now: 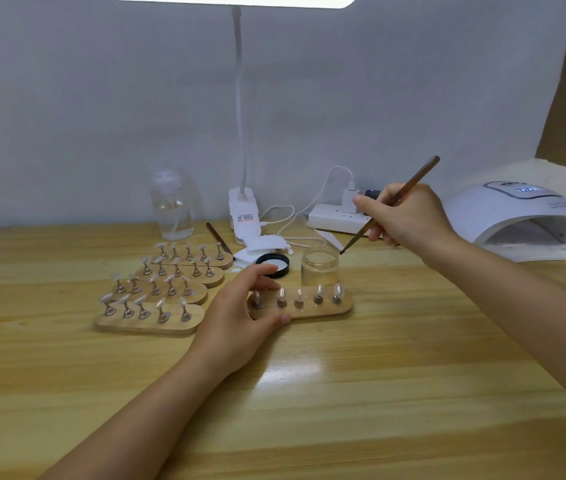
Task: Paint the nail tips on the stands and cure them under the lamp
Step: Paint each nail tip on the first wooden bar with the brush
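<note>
A wooden stand with several clear nail tips lies at the table's middle. My left hand grips its left end, thumb at the front edge and fingers over the back. My right hand holds a thin brown brush like a pen, its tip pointing down just right of the rim of an open glass jar. The white curing lamp stands at the right, its opening facing me.
Several more wooden stands with nail tips lie in rows to the left. The jar's black lid, a second brush, a clear bottle, a clip desk lamp and a power strip with cables sit behind.
</note>
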Available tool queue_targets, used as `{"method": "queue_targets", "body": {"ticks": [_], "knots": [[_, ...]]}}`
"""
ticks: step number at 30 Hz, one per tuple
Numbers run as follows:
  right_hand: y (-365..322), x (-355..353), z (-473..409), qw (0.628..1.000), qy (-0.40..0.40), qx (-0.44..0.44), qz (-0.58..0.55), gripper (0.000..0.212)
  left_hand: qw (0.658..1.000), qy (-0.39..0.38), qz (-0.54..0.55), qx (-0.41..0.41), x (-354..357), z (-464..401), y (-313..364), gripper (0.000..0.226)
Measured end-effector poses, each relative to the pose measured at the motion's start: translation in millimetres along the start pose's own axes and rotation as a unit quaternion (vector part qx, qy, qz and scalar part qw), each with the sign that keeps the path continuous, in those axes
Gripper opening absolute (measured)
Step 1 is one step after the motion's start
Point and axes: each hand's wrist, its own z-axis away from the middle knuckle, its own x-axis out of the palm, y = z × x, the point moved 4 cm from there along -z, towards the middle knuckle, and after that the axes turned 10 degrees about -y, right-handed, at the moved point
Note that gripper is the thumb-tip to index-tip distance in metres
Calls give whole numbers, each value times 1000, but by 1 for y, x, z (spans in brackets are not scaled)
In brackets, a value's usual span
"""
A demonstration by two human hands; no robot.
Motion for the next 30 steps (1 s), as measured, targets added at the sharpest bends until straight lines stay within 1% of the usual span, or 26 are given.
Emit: {"method": "queue_targets", "body": {"ticks": [2,4,5,8,10,13,14,18,21,24,27,30], "knots": [[-4,3,12,999,-1,-14,-45,33,1000,0,-3,-1,0,0,0,57],[-7,12,31,994,-17,-57,-89,30,1000,2,-5,-2,0,0,-1,57],[-8,18,43,991,-25,-87,-94,29,1000,2,-5,-2,0,0,-1,56],[-4,33,78,979,-27,-195,-52,26,1000,2,-4,-2,0,-1,-2,55],[1,39,90,972,-13,-236,-10,25,1000,1,-4,-2,0,-1,-1,54],[6,40,94,971,6,-237,-27,33,1000,4,-2,1,0,-1,0,54],[7,40,93,970,12,-240,-29,34,1000,5,-3,4,0,0,1,54],[7,44,94,963,10,-269,22,32,1000,3,-3,6,-1,0,2,54],[8,44,95,962,-3,-275,9,34,1000,2,-6,5,0,0,2,56],[7,42,97,959,8,-283,7,34,1000,4,-7,7,-1,0,1,56],[7,42,94,962,22,-272,33,35,1000,3,-10,6,0,-1,1,56],[11,45,94,968,2,-250,-3,39,1000,2,-8,5,-1,-1,1,54]]}}
